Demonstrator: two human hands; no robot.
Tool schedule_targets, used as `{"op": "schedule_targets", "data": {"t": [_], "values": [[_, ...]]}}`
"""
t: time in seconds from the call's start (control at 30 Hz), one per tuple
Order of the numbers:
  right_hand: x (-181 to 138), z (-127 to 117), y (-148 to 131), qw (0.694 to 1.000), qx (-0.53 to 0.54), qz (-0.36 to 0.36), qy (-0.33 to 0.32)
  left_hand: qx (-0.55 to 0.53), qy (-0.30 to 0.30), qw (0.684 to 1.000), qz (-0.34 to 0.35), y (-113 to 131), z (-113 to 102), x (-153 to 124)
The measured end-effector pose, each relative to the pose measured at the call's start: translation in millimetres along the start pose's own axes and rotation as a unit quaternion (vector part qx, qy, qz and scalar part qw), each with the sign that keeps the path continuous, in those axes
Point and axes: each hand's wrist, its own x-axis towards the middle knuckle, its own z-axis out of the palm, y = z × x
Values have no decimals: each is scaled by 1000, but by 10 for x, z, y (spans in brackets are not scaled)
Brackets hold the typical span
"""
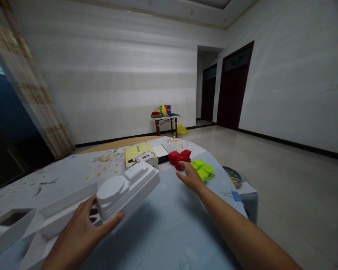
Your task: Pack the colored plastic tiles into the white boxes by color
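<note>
The left hand (79,234) grips a white moulded foam block (128,189) at the near left of the surface (169,225), thumb along its near edge and fingers wrapped under the far side. The block is stepped, with ridged sides, a round raised disc on top and a small rectangular pad beside it. It sits tilted, resting on more white foam packing (53,221) of the same kind, which stretches to the near left edge; I count at least two further pieces there, one with a rectangular hollow.

The right hand (190,176) reaches farther across, fingers loosely spread and open, touching one red spiky cluster (180,156) made of small studded pieces. Just right of it lies one lime-green spiky cluster (203,169) of the same sort, close beside the hand.

Behind the block lies one yellow box (141,154) printed with a cartoon mouse face; its lettering is too small to read. A white flat panel (160,150) lies just beside it.

The surface wears a pale blue cloth with a flower print. Far off against the wall stands one small table (166,120) carrying colourful things.
</note>
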Motion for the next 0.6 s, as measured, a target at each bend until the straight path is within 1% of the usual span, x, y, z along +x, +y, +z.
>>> {"op": "schedule_targets", "data": {"t": [0.07,0.13,0.23,0.33,0.4,0.47,0.6], "values": [[105,-134,46,999,-34,-12,32,0,-1,1000,-2,-12,79,-22],[141,-220,75,998,-45,-13,37,-4,-2,1000,4,-53,165,-49],[77,-226,88,999,-38,-21,8,-27,-15,999,19,-111,288,-94],[-55,-126,79,999,-7,-28,-29,-27,-20,999,15,-109,364,-126],[-138,-43,73,998,20,-24,-51,-8,-19,1000,11,-71,359,-122],[-203,28,76,997,41,-20,-63,18,-5,1000,11,-29,302,-80],[-281,108,110,995,60,-27,-74,33,56,998,-20,-38,89,149]]}}
